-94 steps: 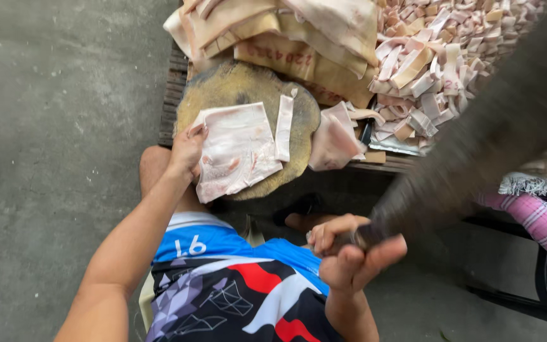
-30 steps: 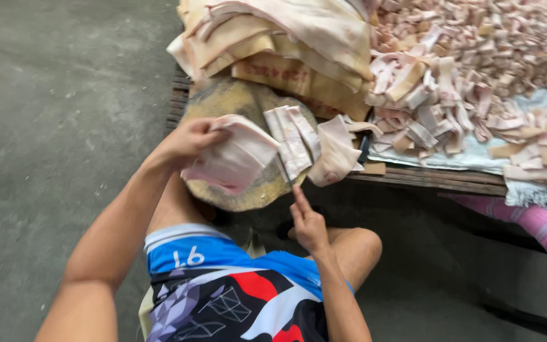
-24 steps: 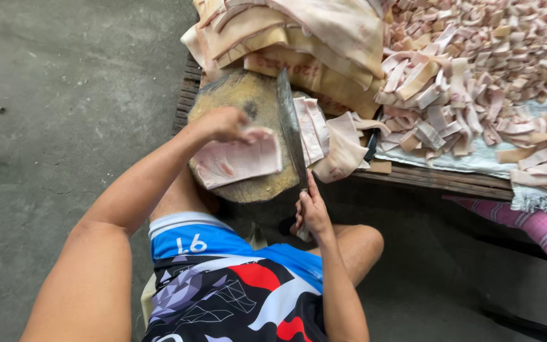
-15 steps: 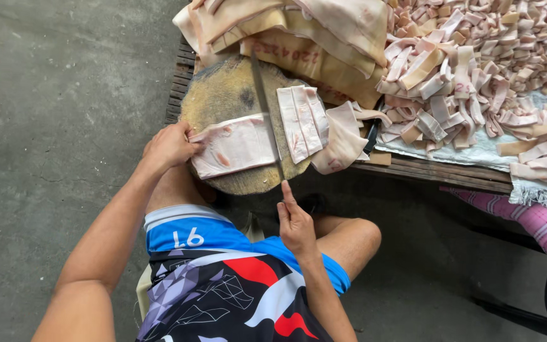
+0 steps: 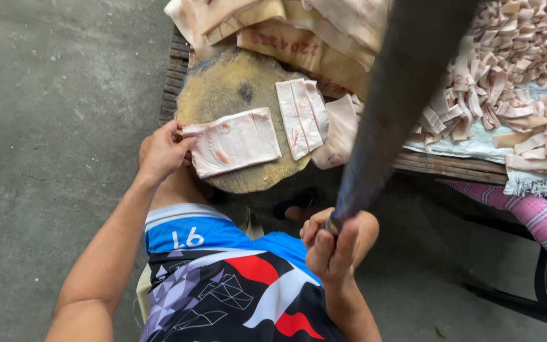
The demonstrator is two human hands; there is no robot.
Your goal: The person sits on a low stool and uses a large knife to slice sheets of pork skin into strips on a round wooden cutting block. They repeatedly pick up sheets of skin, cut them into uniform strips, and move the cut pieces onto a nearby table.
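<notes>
I am closing the right hand in a fist around the handle of the long dark steel cleaver; compared with half a second ago, when its blade was lying across the board, the cleaver is now lifted high toward the camera and is reading as a blurred dark wedge. I am pinching the left edge of the pale pink rectangular slab of pork skin and fat with the fingertips of the left hand, holding it flat on the round worn wooden chopping block. The raised blade suggests that one cut is finished and another stroke is being prepared.

Just right of the slab, a few cut pale strips are lying side by side on the block. Beyond the block, large uncut sheets are stacked on the slatted wooden surface, and a heap of small cut pieces is covering a light cloth further right.
</notes>
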